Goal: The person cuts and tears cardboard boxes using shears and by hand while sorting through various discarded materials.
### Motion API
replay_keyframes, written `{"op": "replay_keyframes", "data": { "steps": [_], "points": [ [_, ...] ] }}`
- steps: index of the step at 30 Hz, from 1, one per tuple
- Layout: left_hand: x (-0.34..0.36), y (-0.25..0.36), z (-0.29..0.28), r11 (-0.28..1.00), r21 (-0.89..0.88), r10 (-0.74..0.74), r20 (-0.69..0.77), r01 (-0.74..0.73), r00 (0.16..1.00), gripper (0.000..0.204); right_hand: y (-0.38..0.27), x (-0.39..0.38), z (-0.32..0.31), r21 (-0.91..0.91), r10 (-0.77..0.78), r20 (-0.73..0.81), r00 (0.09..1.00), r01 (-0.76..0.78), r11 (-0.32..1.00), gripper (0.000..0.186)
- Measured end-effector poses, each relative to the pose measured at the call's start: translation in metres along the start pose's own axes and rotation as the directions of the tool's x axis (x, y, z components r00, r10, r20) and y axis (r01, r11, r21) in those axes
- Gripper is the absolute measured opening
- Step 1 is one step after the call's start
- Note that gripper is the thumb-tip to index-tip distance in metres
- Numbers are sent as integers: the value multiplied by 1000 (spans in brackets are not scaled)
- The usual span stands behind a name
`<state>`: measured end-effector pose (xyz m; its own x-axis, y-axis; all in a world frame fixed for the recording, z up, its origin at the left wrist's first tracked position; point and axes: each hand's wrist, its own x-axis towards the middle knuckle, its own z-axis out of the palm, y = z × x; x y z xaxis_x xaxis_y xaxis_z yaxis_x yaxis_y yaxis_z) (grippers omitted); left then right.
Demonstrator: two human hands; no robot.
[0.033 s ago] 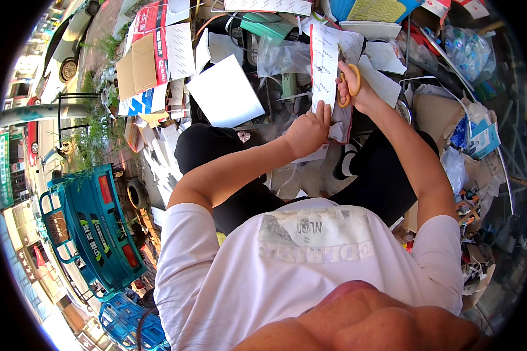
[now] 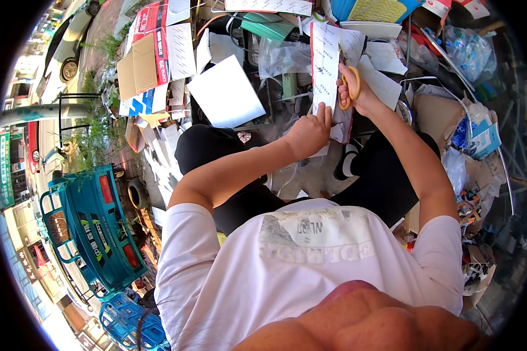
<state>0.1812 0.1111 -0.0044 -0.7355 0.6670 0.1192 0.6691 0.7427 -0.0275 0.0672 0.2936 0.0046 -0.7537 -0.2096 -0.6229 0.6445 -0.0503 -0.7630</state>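
Orange-handled scissors [image 2: 358, 81] are in my right hand [image 2: 366, 98], with fingers in and around the loops. Their blades point away from me, along a long white printed cardboard piece [image 2: 325, 64] with a red edge. My left hand [image 2: 310, 133] grips that cardboard at its near end, two fingers lying on top and the thumb hidden beneath. The right hand is beside the cardboard's right edge. More white cardboard lies just behind and to the right of the blades. Whether the blades are parted is too small to tell.
A plain white sheet [image 2: 226, 90] and red-and-white cartons [image 2: 167, 44] lie to the left. Ahead are clear plastic [image 2: 284, 57] and a green piece [image 2: 268, 25]. Scrap cardboard and a bag of bottles [image 2: 465, 50] crowd the right. A teal vehicle [image 2: 93, 231] stands far left.
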Motion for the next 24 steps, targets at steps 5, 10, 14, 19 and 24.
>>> {"op": "replay_keyframes", "data": {
  "steps": [5, 10, 14, 19, 24],
  "points": [
    [24, -33, -37, 967, -237, 30, -252, -92, 967, 33, 12, -31, 1, -250, -144, 67, 987, 156, 956, 46],
    [51, -127, -70, 922, -292, -386, -633, 255, 671, 45, 20, -67, 15, -573, -228, 179, 957, 289, 767, 52],
    [44, -159, -48, 769, -479, -613, -367, 423, 700, 33, 21, -77, 16, -772, -417, 296, 859, 472, 426, 48],
    [45, -154, -53, 639, -602, -711, -225, 479, 666, 32, 23, -82, 11, -769, -479, 327, 815, 524, 366, 48],
    [43, -151, -47, 647, -590, -708, -229, 483, 669, 33, 22, -80, 9, -789, -506, 366, 781, 548, 276, 48]
  ]
}}
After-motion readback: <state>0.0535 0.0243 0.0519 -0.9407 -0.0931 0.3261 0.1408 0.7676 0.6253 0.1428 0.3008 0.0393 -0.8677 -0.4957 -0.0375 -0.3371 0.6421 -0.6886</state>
